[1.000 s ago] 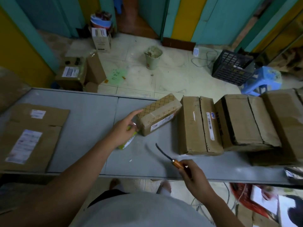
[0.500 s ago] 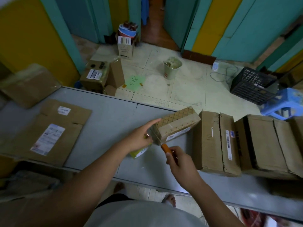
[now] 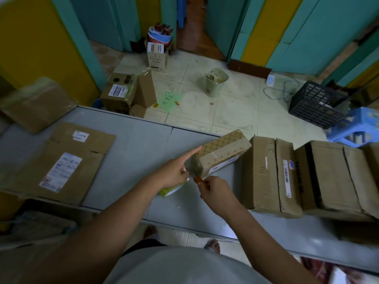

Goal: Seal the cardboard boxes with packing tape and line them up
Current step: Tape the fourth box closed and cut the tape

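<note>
Grey desk [image 3: 133, 150], boxes [image 3: 264, 173] sitting in row at rt. Left grip [image 3: 174, 173] is clutching tape roll [image 3: 171, 190], keeping strip taut off mid-desk patterned box [image 3: 222, 152]; right grip [image 3: 215, 191], clenching orange knife [image 3: 198, 179], is prob. slicing it.

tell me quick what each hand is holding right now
Left hand: grips the yellow-green roll of packing tape, index finger straight.
Right hand: grips the orange-handled knife.

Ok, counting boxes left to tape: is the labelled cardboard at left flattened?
Flattened: the cardboard lies flat on the table, no standing sides.
</note>
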Action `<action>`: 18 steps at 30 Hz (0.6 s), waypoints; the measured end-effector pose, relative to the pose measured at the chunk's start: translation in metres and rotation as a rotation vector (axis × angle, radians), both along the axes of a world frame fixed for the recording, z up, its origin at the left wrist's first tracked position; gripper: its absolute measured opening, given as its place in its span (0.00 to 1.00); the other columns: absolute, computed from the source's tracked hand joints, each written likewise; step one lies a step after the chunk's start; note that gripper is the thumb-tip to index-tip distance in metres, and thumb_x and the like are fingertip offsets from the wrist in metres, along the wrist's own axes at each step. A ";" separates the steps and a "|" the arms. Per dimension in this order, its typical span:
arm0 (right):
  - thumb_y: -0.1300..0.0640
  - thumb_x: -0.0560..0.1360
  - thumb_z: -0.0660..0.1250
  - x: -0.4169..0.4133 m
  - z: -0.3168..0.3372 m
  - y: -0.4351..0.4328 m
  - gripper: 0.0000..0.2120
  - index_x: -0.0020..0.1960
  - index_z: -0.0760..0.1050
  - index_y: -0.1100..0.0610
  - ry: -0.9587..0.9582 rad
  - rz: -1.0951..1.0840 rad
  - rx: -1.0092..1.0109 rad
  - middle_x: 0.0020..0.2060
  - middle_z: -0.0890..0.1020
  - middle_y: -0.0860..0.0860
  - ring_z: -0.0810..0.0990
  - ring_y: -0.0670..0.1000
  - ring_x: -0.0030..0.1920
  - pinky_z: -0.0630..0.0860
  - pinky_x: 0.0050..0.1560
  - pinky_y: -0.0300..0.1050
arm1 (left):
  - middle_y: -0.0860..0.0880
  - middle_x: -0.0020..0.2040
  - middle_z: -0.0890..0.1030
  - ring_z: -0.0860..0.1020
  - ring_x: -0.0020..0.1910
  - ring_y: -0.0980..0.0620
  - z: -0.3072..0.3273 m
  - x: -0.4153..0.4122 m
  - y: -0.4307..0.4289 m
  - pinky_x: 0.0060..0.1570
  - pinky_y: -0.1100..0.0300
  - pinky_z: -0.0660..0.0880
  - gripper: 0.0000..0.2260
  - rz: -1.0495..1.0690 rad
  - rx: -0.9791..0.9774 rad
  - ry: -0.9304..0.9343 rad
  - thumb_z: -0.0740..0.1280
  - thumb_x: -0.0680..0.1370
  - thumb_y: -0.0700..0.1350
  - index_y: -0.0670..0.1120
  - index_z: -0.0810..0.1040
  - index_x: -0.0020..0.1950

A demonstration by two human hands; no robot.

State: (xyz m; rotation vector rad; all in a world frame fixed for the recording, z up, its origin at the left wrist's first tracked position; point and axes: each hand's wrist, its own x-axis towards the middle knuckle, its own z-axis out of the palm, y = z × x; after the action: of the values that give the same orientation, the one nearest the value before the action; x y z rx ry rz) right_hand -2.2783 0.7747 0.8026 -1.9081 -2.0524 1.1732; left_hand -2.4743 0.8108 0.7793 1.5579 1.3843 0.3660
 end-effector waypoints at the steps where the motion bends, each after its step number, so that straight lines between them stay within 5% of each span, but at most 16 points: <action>1: 0.45 0.85 0.60 0.001 -0.002 0.000 0.18 0.52 0.80 0.58 0.007 -0.009 -0.004 0.42 0.86 0.55 0.84 0.54 0.41 0.83 0.47 0.54 | 0.51 0.42 0.82 0.85 0.43 0.49 0.000 -0.001 0.000 0.51 0.44 0.85 0.47 0.010 0.000 -0.011 0.69 0.81 0.37 0.83 0.49 0.76; 4: 0.40 0.85 0.60 0.015 -0.013 -0.011 0.19 0.51 0.78 0.54 0.014 -0.039 0.015 0.38 0.85 0.52 0.83 0.51 0.36 0.82 0.41 0.52 | 0.52 0.44 0.81 0.85 0.44 0.49 0.000 -0.005 0.002 0.51 0.45 0.85 0.46 0.025 -0.010 -0.035 0.69 0.81 0.37 0.83 0.51 0.76; 8: 0.37 0.84 0.61 0.054 -0.048 -0.041 0.15 0.51 0.76 0.48 -0.135 -0.009 0.071 0.32 0.80 0.46 0.79 0.44 0.30 0.70 0.30 0.36 | 0.47 0.44 0.84 0.85 0.42 0.45 0.000 -0.010 0.005 0.45 0.46 0.86 0.47 0.000 -0.003 0.017 0.69 0.82 0.38 0.85 0.48 0.74; 10: 0.46 0.83 0.66 0.071 -0.064 -0.052 0.05 0.55 0.77 0.47 -0.173 0.000 0.083 0.39 0.81 0.45 0.81 0.45 0.38 0.75 0.36 0.37 | 0.45 0.44 0.84 0.85 0.42 0.44 0.000 -0.011 0.006 0.45 0.45 0.86 0.47 -0.013 -0.004 0.035 0.70 0.81 0.39 0.85 0.48 0.74; 14: 0.56 0.81 0.70 0.085 -0.085 -0.065 0.13 0.66 0.81 0.53 -0.208 0.030 0.163 0.57 0.82 0.53 0.78 0.55 0.58 0.73 0.59 0.45 | 0.44 0.46 0.86 0.86 0.46 0.43 0.000 -0.010 0.006 0.50 0.41 0.86 0.48 -0.031 -0.021 0.037 0.71 0.80 0.38 0.85 0.48 0.74; 18: 0.58 0.79 0.73 0.079 -0.074 -0.060 0.12 0.62 0.83 0.54 -0.159 0.058 0.285 0.57 0.82 0.52 0.78 0.54 0.57 0.76 0.57 0.46 | 0.44 0.46 0.86 0.86 0.47 0.45 0.003 -0.007 0.005 0.53 0.41 0.85 0.48 -0.045 -0.039 0.012 0.71 0.80 0.38 0.85 0.49 0.74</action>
State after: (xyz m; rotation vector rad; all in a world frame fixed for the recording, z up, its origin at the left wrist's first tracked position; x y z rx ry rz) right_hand -2.1990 0.7148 0.7282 -1.8660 -2.2261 0.7092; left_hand -2.4814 0.8162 0.7821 1.5588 1.3553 0.3013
